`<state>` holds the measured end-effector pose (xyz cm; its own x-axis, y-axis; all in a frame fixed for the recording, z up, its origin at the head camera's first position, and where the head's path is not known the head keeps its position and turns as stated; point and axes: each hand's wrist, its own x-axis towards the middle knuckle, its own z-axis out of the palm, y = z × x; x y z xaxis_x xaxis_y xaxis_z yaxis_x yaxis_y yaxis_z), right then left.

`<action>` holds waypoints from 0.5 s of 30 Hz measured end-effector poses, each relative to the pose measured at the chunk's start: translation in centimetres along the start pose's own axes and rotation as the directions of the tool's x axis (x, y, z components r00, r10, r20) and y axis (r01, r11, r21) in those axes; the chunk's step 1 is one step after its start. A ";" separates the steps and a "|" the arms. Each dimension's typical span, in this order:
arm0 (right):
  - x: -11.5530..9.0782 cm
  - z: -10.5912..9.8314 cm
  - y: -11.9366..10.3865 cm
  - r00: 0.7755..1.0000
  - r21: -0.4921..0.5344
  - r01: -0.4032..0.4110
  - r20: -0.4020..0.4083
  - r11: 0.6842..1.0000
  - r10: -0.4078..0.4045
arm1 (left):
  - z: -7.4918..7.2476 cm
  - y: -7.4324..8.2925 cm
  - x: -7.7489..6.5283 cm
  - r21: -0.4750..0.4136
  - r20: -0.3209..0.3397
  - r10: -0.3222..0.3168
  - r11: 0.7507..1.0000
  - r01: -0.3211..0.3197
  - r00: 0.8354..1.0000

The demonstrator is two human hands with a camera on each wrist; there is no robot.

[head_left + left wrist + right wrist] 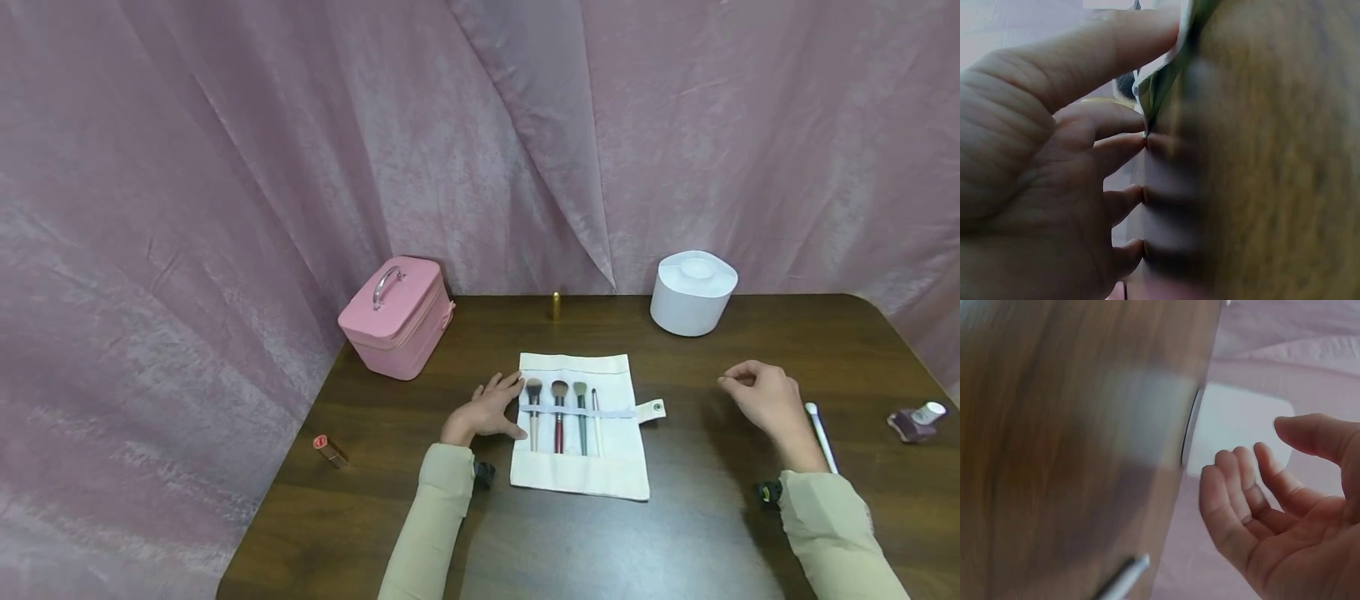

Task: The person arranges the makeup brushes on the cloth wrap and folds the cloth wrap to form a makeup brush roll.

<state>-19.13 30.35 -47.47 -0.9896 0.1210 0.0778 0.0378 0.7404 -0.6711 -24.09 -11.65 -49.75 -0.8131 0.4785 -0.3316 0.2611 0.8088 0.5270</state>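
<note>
A white fabric brush roll (581,479) lies unfolded on the table, with several makeup brushes (558,417) held under its pale elastic band. My left hand (487,411) rests at the roll's left edge, fingers spread. In the left wrist view the thumb of that left hand (1041,144) touches the fabric edge, and its other fingertips reach the tabletop. To the right of the roll, my right hand (765,402) hovers over the table, fingers loosely bent and holding nothing. Beside the right forearm lies a white-handled brush (821,437); its tip (1138,565) shows in the right wrist view.
A pink cosmetic case (401,321) stands at the back left, a small gold tube (556,306) at the back edge. The white lidded container (692,296) is at the back right. A lipstick (330,451) lies left, a dark nail polish bottle (911,425) far right.
</note>
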 end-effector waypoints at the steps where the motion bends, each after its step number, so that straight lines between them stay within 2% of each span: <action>1: 0.0 -0.3 0.4 1.000 -0.018 0.000 -0.003 1.000 0.000 | 0.0 -0.1 0.0 -0.001 0.000 0.003 1.000 -0.003 1.000; 5: -0.4 -1.9 1.8 0.999 -0.076 -0.030 0.018 0.997 0.031 | 0.2 -0.1 0.1 -0.004 0.004 0.010 1.000 -0.010 1.000; 8: -0.6 -3.0 2.9 0.995 -0.128 -0.062 0.068 0.990 0.071 | 0.2 -0.2 0.2 -0.012 0.008 0.012 1.000 -0.012 1.000; 12: -0.7 -3.7 4.1 0.983 -0.179 -0.073 0.152 0.981 0.100 | 0.1 -0.4 0.2 -0.018 0.010 0.014 1.000 -0.013 1.000; 15: -0.8 -4.0 4.7 0.981 -0.199 -0.065 0.166 0.978 0.099 | 0.1 -0.6 0.2 -0.038 0.011 0.020 0.999 -0.019 1.000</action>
<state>-17.59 36.35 -47.77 -0.9903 0.0823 -0.1124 0.1289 0.8476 -0.5147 -24.35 -12.01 -50.18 -0.8022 0.4979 -0.3295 0.2566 0.7858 0.5627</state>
